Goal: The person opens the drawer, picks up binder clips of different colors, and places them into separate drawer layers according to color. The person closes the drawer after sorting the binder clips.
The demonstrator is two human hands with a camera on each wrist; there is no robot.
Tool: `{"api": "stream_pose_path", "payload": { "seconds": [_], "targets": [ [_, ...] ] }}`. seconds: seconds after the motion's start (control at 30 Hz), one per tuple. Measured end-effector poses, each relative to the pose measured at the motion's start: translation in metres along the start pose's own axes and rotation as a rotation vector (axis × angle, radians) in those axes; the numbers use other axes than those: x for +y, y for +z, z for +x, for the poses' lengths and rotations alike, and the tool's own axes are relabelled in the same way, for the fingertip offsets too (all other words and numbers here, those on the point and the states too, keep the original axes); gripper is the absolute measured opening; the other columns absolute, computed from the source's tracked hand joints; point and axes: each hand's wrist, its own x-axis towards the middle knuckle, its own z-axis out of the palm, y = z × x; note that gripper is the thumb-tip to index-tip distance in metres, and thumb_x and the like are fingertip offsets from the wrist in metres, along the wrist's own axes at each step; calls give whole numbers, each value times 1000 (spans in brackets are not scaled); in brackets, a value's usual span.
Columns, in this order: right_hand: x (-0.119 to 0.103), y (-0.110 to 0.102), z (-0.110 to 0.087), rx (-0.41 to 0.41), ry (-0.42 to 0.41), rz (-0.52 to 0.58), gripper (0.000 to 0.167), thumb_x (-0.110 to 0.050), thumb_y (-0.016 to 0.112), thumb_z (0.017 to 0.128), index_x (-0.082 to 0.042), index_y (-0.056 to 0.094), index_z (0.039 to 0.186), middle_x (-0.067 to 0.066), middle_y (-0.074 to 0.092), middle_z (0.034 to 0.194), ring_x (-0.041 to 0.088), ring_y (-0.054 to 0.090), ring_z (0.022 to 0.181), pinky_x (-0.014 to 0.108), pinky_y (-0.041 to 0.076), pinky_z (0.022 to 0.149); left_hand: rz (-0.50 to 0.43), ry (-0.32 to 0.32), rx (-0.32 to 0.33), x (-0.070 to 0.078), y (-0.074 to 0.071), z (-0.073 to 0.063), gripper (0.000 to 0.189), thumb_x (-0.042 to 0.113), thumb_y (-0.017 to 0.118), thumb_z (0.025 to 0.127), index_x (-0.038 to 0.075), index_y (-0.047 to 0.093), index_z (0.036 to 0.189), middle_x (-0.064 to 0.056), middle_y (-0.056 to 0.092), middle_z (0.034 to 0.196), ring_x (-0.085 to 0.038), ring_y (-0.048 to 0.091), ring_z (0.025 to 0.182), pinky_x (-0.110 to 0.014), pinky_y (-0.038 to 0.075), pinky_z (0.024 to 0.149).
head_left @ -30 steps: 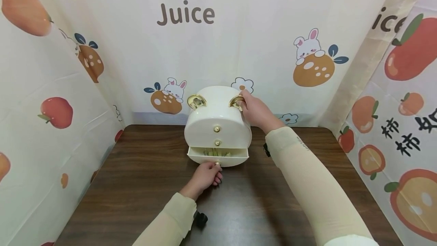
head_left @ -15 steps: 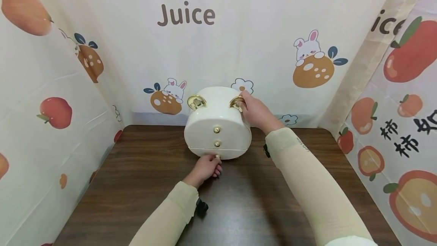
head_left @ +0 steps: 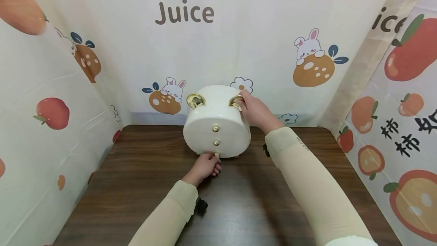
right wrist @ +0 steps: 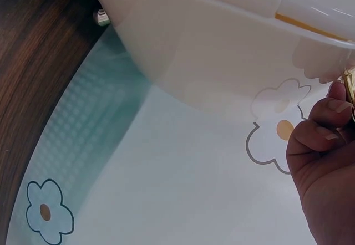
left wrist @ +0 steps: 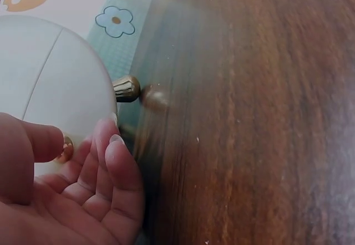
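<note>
A white rounded drawer box (head_left: 205,132) with gold ears stands at the back of the table. Its front carries a column of gold knobs, and the lowest drawer is closed flush. My left hand (head_left: 205,167) pinches the bottom knob (left wrist: 65,149) between thumb and fingers; the other fingers curl under it, close to a gold foot (left wrist: 127,88). With my right hand (head_left: 255,111) I grip the right gold ear (head_left: 235,102), whose edge shows at the border of the right wrist view. The left gold ear (head_left: 196,101) is untouched.
A printed cloth wall (head_left: 259,37) rises right behind the box, and further cloths flank the table (head_left: 246,208) on both sides. The table is dark wood. Black straps with small devices (head_left: 201,205) sit at the wrists.
My left hand has pushed the bottom drawer in from standing out with yellowish items inside, to flush. The right hand has stayed on the ear.
</note>
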Motion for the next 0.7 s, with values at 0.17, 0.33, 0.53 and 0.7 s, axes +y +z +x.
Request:
{"api": "stream_pose_path", "payload": {
  "seconds": [0.17, 0.33, 0.53, 0.7],
  "targets": [
    [0, 1, 0, 0, 2, 9, 24, -28, 39, 113, -12, 40, 131, 16, 62, 116, 30, 59, 99, 48, 46, 86, 10, -6, 3, -1, -1, -6, 33, 21, 49, 110, -8, 65, 104, -11, 67, 79, -16, 63, 63, -30, 54, 59],
    [1, 0, -1, 3, 18, 35, 24, -29, 39, 113, -12, 40, 130, 17, 60, 121, 31, 58, 102, 48, 46, 88, 59, 22, 21, 2, -6, -17, 31, 22, 52, 109, -6, 66, 103, -9, 67, 78, -16, 63, 64, -32, 55, 61],
    [5, 0, -11, 22, 77, 134, 36, -39, 45, 110, -9, 39, 131, 14, 56, 109, 30, 55, 94, 43, 45, 80, 210, 55, 45, 17, -26, -45, 30, 25, 55, 108, -2, 67, 105, -7, 68, 81, -17, 65, 69, -34, 55, 66],
    [6, -4, -34, 53, 107, 133, 52, -46, 50, 107, -10, 36, 141, 10, 57, 108, 28, 56, 86, 41, 47, 73, 401, 72, 108, 39, -49, -70, 29, 34, 56, 107, 7, 68, 108, -1, 67, 85, -17, 63, 74, -36, 51, 68]
  ]
}}
